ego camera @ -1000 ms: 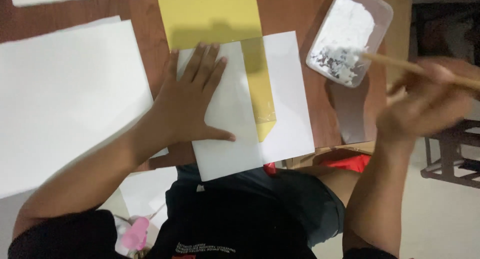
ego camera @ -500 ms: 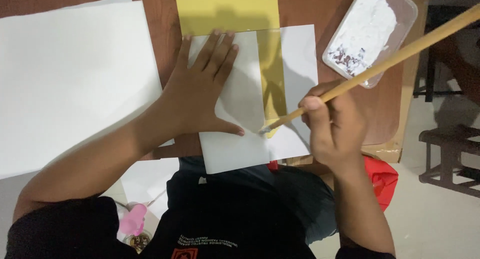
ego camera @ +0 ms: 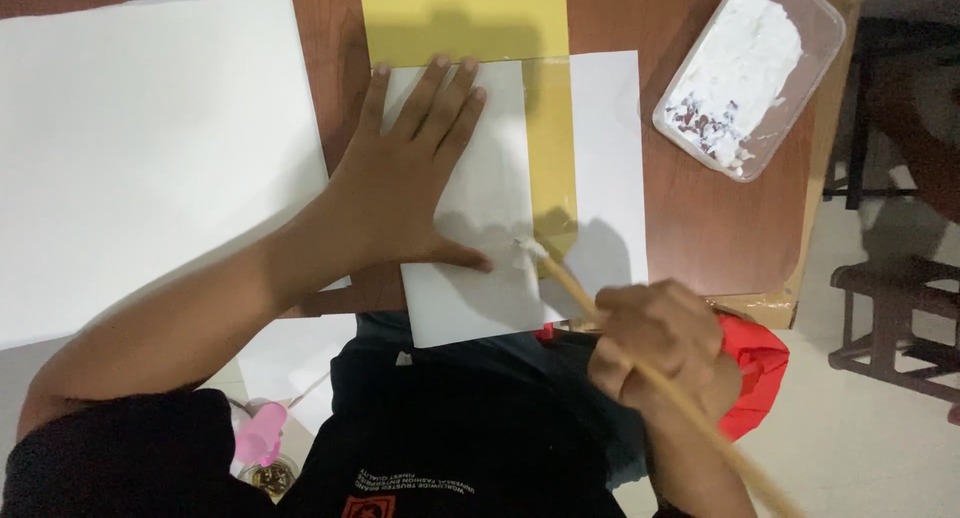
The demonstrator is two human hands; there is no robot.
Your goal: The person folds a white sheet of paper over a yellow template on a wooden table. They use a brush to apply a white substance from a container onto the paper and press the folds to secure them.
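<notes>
My left hand [ego camera: 405, 183] lies flat, fingers spread, on a white paper sheet [ego camera: 480, 288] at the near edge of the brown table [ego camera: 700, 218]. A yellow paper sheet [ego camera: 465, 18] runs under it, and a yellow strip [ego camera: 553, 148] shows between this sheet and a second white sheet [ego camera: 608, 148] to the right. My right hand [ego camera: 660, 343] grips a long wooden stick [ego camera: 565, 278]. Its white-coated tip touches the lower end of the yellow strip, close to my left thumb.
A clear plastic tray [ego camera: 745, 73] of white paste sits at the table's far right. A large white sheet [ego camera: 140, 148] covers the left side. Red cloth [ego camera: 760, 368] lies by my right hand. A wooden stool [ego camera: 890, 308] stands on the floor at right; a pink-capped item [ego camera: 262, 440] sits below.
My right hand brought the stick from the paste tray to the yellow strip, then swung the handle from upper right to lower right. My left hand stayed pressed on the paper.
</notes>
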